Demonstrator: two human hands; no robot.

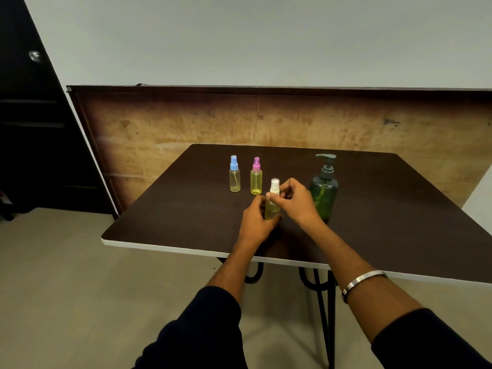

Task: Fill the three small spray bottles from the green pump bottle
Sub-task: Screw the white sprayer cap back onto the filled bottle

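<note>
A white-capped spray bottle with yellow-green liquid stands upright on the dark table. My left hand wraps its lower body. My right hand pinches its neck just under the white cap. Behind them stand a blue-capped spray bottle and a pink-capped spray bottle, both upright and holding yellowish liquid. The green pump bottle stands to the right, just behind my right hand, with its pump head on.
The table's white front edge runs close to my forearms, with black metal legs below. A brown board leans against the wall behind the table. A dark cabinet stands at the left.
</note>
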